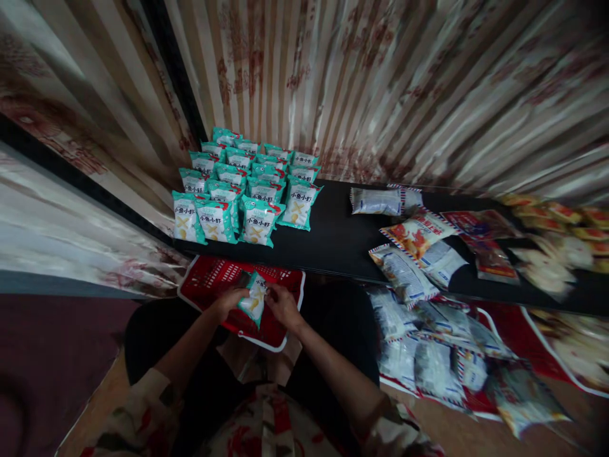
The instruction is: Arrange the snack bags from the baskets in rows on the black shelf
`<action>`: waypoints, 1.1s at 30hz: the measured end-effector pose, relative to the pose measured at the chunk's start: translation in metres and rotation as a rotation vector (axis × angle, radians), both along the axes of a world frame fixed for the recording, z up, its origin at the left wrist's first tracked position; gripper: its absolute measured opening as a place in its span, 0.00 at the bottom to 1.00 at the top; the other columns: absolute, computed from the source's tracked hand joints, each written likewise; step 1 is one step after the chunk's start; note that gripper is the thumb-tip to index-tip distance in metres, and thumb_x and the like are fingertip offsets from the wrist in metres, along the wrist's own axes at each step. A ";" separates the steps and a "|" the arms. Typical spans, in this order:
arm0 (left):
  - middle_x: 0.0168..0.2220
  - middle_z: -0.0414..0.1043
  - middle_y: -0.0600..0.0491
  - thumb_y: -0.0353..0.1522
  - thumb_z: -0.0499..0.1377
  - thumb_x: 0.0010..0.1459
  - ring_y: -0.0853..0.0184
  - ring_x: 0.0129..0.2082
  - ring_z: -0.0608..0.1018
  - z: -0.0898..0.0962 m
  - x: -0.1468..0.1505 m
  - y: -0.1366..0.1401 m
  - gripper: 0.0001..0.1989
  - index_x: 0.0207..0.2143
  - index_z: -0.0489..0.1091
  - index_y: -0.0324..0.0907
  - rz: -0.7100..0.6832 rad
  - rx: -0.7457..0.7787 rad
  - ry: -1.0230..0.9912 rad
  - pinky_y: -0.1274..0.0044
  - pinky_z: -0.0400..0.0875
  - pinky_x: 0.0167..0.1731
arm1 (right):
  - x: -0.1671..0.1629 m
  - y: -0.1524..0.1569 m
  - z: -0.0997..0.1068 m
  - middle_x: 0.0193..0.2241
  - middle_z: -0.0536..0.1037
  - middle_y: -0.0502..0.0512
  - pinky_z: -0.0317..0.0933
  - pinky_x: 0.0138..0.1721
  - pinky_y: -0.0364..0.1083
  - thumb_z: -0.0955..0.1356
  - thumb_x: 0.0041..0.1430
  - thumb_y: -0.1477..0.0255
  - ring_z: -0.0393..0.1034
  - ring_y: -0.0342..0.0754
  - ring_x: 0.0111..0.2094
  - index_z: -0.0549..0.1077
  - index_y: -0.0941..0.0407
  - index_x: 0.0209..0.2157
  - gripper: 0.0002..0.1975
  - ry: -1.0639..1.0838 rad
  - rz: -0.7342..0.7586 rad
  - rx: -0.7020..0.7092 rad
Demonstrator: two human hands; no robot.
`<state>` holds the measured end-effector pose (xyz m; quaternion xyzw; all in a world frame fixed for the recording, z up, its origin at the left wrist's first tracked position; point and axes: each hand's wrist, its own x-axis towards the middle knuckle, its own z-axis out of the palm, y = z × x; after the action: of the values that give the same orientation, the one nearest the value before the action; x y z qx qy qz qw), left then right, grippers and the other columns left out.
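Near the front-left corner of the shelf [328, 241], our left hand [231, 301] and right hand [283, 306] grip one teal packet [255, 306]; we should pinch its edges lightly.

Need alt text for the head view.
A person's left hand and right hand hold a teal-and-white plastic snack packet over a red plastic basket. Beyond, rows of matching teal-and-white packets stand on a long black shelf, with silver-white plastic bags farther right.

Teal-and-white packet [255, 301], red basket [203, 280], black shelf [333, 235], striped floral curtain [304, 76]
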<state>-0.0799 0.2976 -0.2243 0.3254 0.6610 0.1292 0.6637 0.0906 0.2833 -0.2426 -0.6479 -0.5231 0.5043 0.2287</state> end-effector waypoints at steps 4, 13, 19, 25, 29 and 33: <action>0.24 0.71 0.56 0.30 0.55 0.41 0.67 0.28 0.74 0.021 -0.015 -0.002 0.08 0.26 0.70 0.39 -0.105 0.051 -0.046 0.79 0.65 0.28 | 0.009 -0.007 0.030 0.38 0.73 0.58 0.62 0.48 0.47 0.66 0.54 0.75 0.69 0.49 0.41 0.71 0.58 0.49 0.19 -0.183 0.282 0.210; 0.25 0.75 0.55 0.27 0.58 0.36 0.64 0.28 0.74 0.073 -0.024 0.000 0.10 0.25 0.74 0.40 -0.431 0.059 -0.163 0.79 0.66 0.28 | 0.019 -0.014 0.073 0.59 0.59 0.62 0.49 0.59 0.58 0.74 0.43 0.74 0.51 0.59 0.60 0.63 0.53 0.56 0.37 -0.281 0.498 0.461; 0.37 0.76 0.54 0.32 0.57 0.43 0.62 0.38 0.75 0.109 -0.028 -0.002 0.19 0.40 0.74 0.42 -0.409 0.232 -0.219 0.79 0.68 0.35 | 0.031 -0.016 0.093 0.57 0.63 0.65 0.53 0.57 0.56 0.73 0.44 0.65 0.57 0.56 0.58 0.51 0.57 0.62 0.46 -0.047 0.058 0.294; 0.40 0.76 0.53 0.35 0.60 0.47 0.61 0.41 0.76 0.126 -0.014 -0.014 0.26 0.51 0.67 0.41 -0.347 0.333 -0.387 0.75 0.68 0.40 | 0.033 -0.037 0.107 0.35 0.77 0.56 0.67 0.41 0.52 0.70 0.46 0.54 0.73 0.54 0.38 0.64 0.57 0.52 0.34 0.325 -0.307 0.066; 0.40 0.76 0.51 0.34 0.61 0.45 0.60 0.40 0.76 0.124 0.009 -0.021 0.27 0.51 0.67 0.40 -0.250 0.371 -0.473 0.73 0.68 0.40 | 0.032 -0.048 0.113 0.33 0.78 0.53 0.68 0.38 0.50 0.72 0.44 0.55 0.75 0.52 0.35 0.55 0.55 0.58 0.43 0.608 -0.507 0.044; 0.44 0.74 0.49 0.31 0.61 0.44 0.59 0.44 0.75 0.120 0.031 -0.024 0.28 0.51 0.66 0.39 -0.133 0.419 -0.526 0.73 0.68 0.41 | 0.041 -0.053 0.124 0.34 0.79 0.55 0.67 0.41 0.50 0.73 0.43 0.57 0.75 0.53 0.36 0.61 0.56 0.54 0.38 0.707 -0.444 0.015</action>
<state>-0.0491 0.2740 -0.1039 0.4527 0.4035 0.2983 0.7371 0.1319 0.2303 -0.1184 -0.5300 -0.2637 0.6303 0.5023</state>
